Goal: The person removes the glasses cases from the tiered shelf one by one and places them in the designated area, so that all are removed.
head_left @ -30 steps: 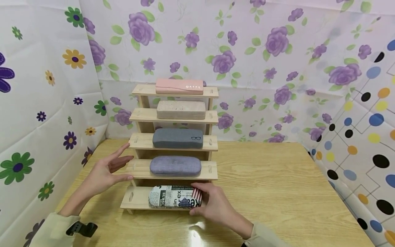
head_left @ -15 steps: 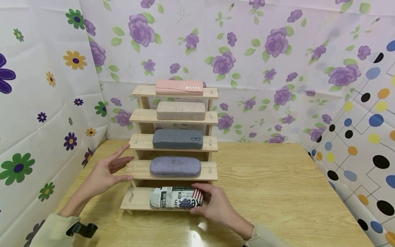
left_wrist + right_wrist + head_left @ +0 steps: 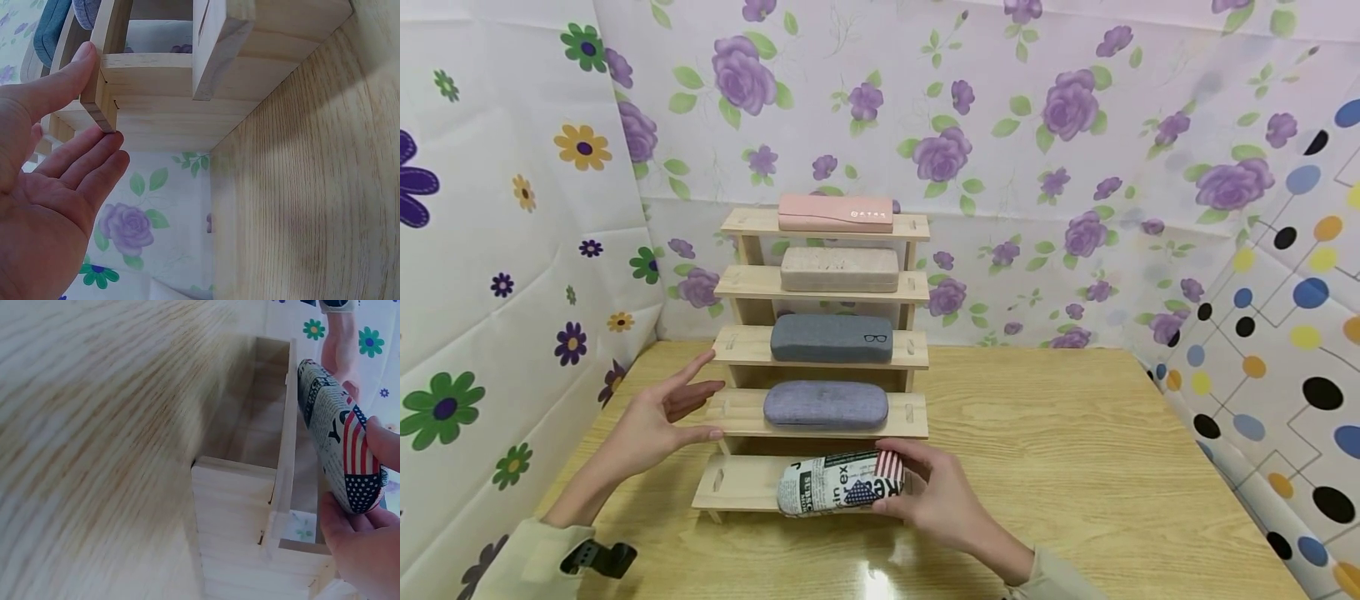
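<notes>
A stepped wooden display rack [image 3: 741, 479] stands on the table. My right hand [image 3: 936, 496] pinches the right end of a newspaper-print glasses case [image 3: 838, 483], thumb in front and fingers behind. The case is tilted, its right end raised above the lowest step. In the right wrist view its stars-and-stripes end [image 3: 362, 456] lies between thumb and fingers. My left hand [image 3: 651, 421] holds the left end of the rack's second step from the bottom. In the left wrist view, thumb and fingertips [image 3: 115, 140] touch opposite edges of that plank [image 3: 97, 100].
Higher steps hold a purple-grey glasses case [image 3: 825, 405], a blue-grey case [image 3: 831, 338], a beige case [image 3: 839, 270] and a pink case [image 3: 835, 214]. The wooden table [image 3: 1037, 467] extends to the right. Patterned cloths [image 3: 1000, 167] enclose the back and sides.
My right hand has drawn the newspaper-print glasses case to the right and tilted it, lifting its right end. The left hand and the other cases have stayed in place.
</notes>
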Tool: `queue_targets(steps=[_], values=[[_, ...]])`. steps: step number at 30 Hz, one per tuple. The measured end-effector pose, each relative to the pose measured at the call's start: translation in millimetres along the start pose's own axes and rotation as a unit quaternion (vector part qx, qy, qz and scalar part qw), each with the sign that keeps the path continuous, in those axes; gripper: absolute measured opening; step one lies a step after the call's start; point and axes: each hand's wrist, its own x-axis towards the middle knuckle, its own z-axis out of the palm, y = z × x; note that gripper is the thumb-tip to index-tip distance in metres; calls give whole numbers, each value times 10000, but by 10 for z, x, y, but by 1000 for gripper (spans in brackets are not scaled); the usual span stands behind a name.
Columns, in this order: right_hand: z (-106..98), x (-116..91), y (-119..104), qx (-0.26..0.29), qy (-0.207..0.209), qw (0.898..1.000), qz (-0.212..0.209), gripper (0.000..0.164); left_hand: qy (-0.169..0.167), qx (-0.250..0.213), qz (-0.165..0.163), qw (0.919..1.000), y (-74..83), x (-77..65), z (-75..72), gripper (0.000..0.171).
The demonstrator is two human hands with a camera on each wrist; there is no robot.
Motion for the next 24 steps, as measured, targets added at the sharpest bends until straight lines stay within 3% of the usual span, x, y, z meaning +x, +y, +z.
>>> queue_targets(steps=[10, 24], values=[[-238, -109, -94, -26, -21, 9983, -578, 67, -30, -47, 9, 10000, -2, 4, 0, 105], [-913, -254, -302, -40, 172, 9956, -917, 66, -28, -41, 18, 10000, -19, -2, -9, 105]])
